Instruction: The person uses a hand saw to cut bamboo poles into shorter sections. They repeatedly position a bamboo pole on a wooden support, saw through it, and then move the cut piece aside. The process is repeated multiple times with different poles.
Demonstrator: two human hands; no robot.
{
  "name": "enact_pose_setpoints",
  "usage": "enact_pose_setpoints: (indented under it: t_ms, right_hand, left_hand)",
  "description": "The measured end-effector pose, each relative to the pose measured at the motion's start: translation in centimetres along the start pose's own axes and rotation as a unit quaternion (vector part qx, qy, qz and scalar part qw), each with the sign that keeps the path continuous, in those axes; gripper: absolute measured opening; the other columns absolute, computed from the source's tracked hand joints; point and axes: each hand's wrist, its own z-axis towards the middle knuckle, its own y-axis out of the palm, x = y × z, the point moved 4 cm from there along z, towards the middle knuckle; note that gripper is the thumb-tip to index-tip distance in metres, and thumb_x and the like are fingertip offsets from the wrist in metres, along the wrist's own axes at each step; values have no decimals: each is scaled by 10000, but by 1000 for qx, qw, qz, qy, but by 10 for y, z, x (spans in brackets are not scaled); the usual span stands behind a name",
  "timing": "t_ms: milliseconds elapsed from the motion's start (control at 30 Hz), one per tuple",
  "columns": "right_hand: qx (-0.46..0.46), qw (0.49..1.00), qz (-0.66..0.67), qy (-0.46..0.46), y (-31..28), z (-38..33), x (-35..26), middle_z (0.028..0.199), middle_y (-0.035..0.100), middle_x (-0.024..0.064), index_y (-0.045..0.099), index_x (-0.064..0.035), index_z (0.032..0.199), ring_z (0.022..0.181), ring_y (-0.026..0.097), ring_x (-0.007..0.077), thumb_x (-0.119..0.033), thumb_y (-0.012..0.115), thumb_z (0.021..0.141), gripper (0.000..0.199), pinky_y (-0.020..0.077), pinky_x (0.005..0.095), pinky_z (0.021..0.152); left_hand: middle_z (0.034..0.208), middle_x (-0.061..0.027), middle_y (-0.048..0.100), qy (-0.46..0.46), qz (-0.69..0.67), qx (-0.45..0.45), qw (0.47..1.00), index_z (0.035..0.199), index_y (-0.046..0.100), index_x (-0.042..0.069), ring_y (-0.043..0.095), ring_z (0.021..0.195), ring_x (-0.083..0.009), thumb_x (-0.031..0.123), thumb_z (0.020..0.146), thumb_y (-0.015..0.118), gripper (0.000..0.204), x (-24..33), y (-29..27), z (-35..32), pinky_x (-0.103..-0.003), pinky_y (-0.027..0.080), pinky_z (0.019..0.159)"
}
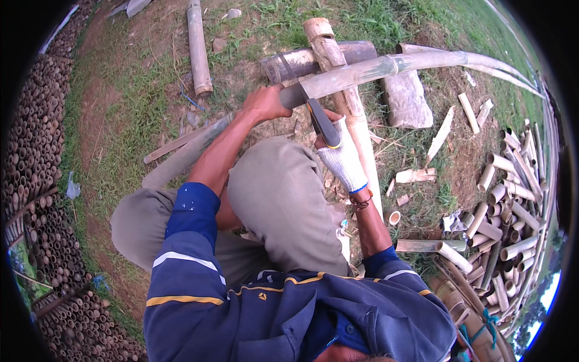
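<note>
The bamboo pole (386,66) lies across a thick upright bamboo post (338,72) and a grey stone block (407,99), running from just in front of my knees away to the right, where it curves off along the grass. My left hand (265,102) is bare and closed around the pole near its cut end, pinning it down. My right hand (341,154) wears a white knitted glove and is closed around the dark handle of a heavy knife (313,111), whose blade rests against the pole just beside my left hand.

To do this cut well, I judge that I need the pole seated firmly on the post so it cannot roll, the left hand kept clear of the blade's line, and the blade driven square across the stem rather than at a slant. The blade sits very close to my bare fingers, so that is the risk I watch.

The pole itself is pale grey-green, smooth and round, with a darker ring at a node partway along. It looks hollow and stiff. To my right lies a heap of short cut bamboo sections (506,199); to my left, stacked bamboo tubes (36,181) show their open ends.
</note>
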Motion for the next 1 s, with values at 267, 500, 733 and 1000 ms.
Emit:
enact_pose_setpoints:
  t_ms: [267,500,733,1000]
  right_hand:
    - [-39,993,-102,53,-69,-191,-41,1427,634,117,478,-3,1601,1216,663,172,58,665,914,715,502,279,1068]
    - [-57,983,-87,150,-41,-107,-6,1135,732,160,525,-65,1570,1007,746,257,27,660,892,698,577,356,894]
    - [-8,998,-55,23,1,1,13,1292,718,220,531,-69,1523,1168,737,363,-74,774,887,680,568,437,999]
    - [-41,983,-95,154,-78,-214,-35,1273,730,161,518,-87,1584,1104,750,291,9,687,849,761,570,393,990]
  left_hand:
    - [1217,-210,816,-4,-8,-8,1000,1437,710,134,789,1101,-394,524,661,897,888,-7,2,1,-481,618,973]
    - [1226,-220,811,4,6,-4,1000,1427,710,108,786,1121,-393,532,657,896,899,-7,4,4,-474,613,994]
    - [1224,-244,806,20,-5,-9,1000,1422,699,44,783,1136,-415,520,656,899,924,9,-3,8,-471,608,1009]
    - [1225,-258,802,16,1,-3,1000,1429,692,37,786,1136,-401,533,658,900,940,-10,6,6,-463,605,988]
